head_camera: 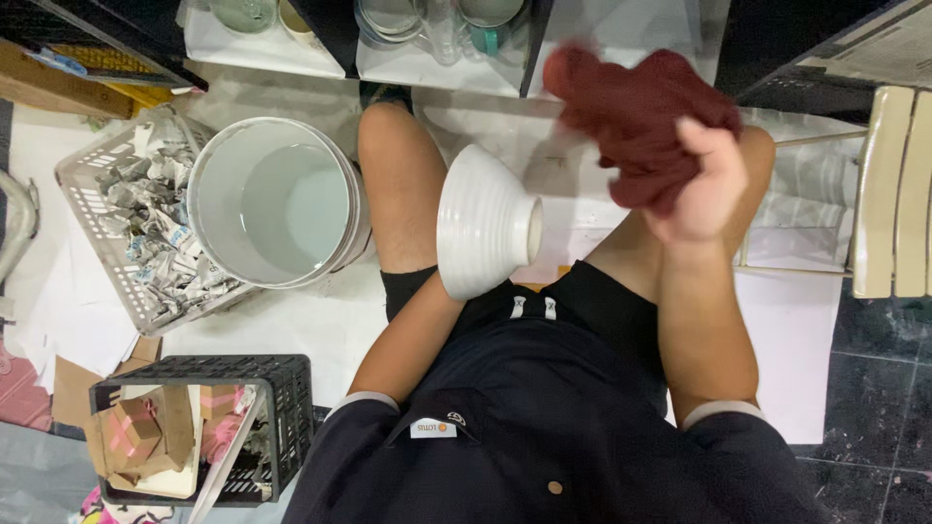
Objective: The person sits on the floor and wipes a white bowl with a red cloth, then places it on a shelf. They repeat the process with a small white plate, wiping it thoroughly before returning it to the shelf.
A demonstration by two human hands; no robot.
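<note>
At far left of frame, a pale plastic basket (92,184) holds crumpled newspaper wads, w/ a white bucket (277,202) of clear water just beside it. Lower left: a black crate (282,427) packed w/ small brown cardboard boxes tied in pink ribbon. Upper left, a flat brown carton w/ a yellow-and-blue package sits at the frame edge. Centre: a seated person in dark shirt & shorts holds a ribbed white bowl (482,233) on its side over the left thigh, foot ring facing right; the left hand is hidden behind the bowl, so its fingers can't be told. A small white label w/ an orange dot sits on the shirt, lower centre. Upper right: the right hand (701,184) is closed tight on a bunched dark-red cloth (631,112), raised just right of the bowl, apart from it. Far right: cream slatted chair (898,189).
</note>
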